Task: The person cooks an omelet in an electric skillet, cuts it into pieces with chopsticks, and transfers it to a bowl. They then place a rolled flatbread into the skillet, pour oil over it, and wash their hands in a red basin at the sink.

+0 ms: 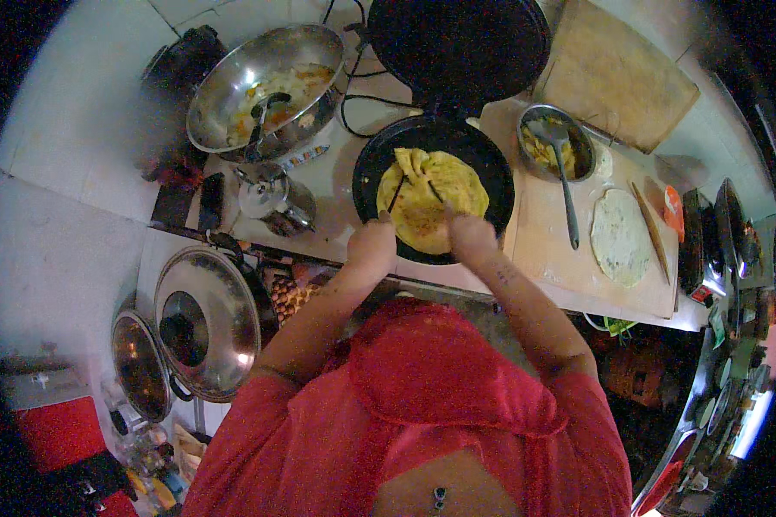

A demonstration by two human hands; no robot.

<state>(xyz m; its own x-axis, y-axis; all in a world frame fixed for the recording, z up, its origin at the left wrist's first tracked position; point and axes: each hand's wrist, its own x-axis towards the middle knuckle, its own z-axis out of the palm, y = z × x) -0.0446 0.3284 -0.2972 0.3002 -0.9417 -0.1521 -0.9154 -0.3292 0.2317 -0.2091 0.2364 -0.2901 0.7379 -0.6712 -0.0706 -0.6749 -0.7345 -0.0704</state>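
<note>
A browned flatbread (427,226) lies in a round black electric griddle (366,194), its far edge bunched into folds. Low over the near left of the bread, my left hand (372,245) is closed on a thin dark stick (398,194), whose far end reaches the folds. My right hand (472,239), slightly blurred, grips another thin dark stick (434,190) that also points at the folded part. The griddle's black lid (459,45) stands raised behind. On the wooden board (549,271) to the right lie a flat round of raw dough (619,238) and a wooden rolling pin (651,232).
A large steel bowl (200,123) with food and a ladle stands at the back left, near a steel pot (265,194). To the right, a metal bowl (524,145) holds filling and a spatula (566,187). Lids (233,323) hang below the counter. A dark cord runs behind the griddle.
</note>
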